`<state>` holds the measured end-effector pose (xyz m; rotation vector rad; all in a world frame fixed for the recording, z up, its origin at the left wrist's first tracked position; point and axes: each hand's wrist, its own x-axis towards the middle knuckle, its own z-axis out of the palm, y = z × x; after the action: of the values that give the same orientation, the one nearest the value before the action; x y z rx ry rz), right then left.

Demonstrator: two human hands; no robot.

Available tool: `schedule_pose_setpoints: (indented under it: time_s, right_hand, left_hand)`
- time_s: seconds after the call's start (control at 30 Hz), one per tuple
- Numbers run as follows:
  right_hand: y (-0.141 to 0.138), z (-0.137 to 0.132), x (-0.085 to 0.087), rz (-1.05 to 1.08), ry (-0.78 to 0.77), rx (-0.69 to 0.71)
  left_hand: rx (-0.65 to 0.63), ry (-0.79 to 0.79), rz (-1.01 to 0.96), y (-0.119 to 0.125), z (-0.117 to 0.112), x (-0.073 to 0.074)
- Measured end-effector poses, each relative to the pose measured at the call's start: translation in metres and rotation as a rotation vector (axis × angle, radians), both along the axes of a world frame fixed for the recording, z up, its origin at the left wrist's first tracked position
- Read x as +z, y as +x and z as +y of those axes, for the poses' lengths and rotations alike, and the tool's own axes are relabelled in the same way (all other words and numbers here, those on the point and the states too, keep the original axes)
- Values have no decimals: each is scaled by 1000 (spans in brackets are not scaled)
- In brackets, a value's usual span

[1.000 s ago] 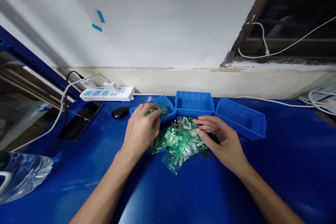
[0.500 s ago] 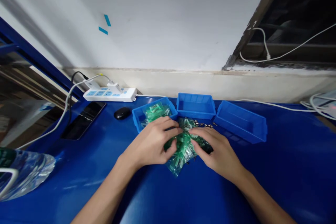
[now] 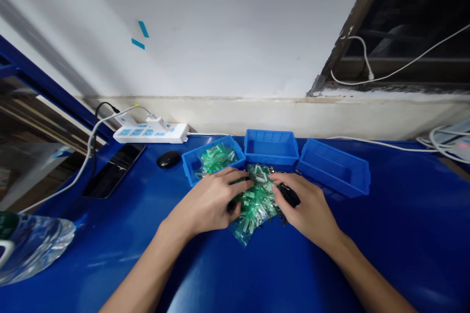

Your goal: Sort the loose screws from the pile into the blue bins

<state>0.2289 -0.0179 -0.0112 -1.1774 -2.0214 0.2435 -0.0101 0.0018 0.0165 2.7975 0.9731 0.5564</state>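
A pile of clear plastic bags point(image 3: 259, 203) with small green and whitish pieces in them lies in front of me, with small dark metal bits showing around its edges. Over the left side of the pile bends my left hand point(image 3: 216, 200), its fingertips on the bags and its thumb apart from them. My right hand point(image 3: 310, 205) pinches the right edge of an upper bag between thumb and forefinger. A black thing point(image 3: 289, 195) shows beneath the right palm; its kind is unclear. Just behind the left hand, a blue bin point(image 3: 190, 168) holds more green bagged pieces.
Two more blue bins, a middle one point(image 3: 271, 159) and a right one point(image 3: 330, 178), stand along the wall. Leftward are a black mouse point(image 3: 169, 159), a phone point(image 3: 113, 171), a white power strip point(image 3: 150, 133) and a large water bottle point(image 3: 40, 244). Cables run along the wall.
My right hand has shifted slightly on the pile, its fingertips now farther right, uncovering more of the upper bag. The left hand stays nearly in place. The whole view has moved a little.
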Motion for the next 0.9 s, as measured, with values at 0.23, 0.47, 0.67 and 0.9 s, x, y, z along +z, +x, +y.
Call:
schedule_pose_setpoints:
  time_s: [0.23, 0.47, 0.67, 0.9]
  right_hand:
    - [-1, -1, 0, 49, -27, -9]
    - [-8, -1, 4, 420, -374, 72]
    - [-9, 1, 7, 662, -621, 101]
    - [-8, 2, 7, 675, -571, 63]
  left_hand:
    - [43, 216, -230, 1, 4, -8]
    - [195, -128, -778, 21, -3, -6]
    - [152, -351, -839, 28, -7, -7]
    - [81, -305, -826, 22, -2, -7]
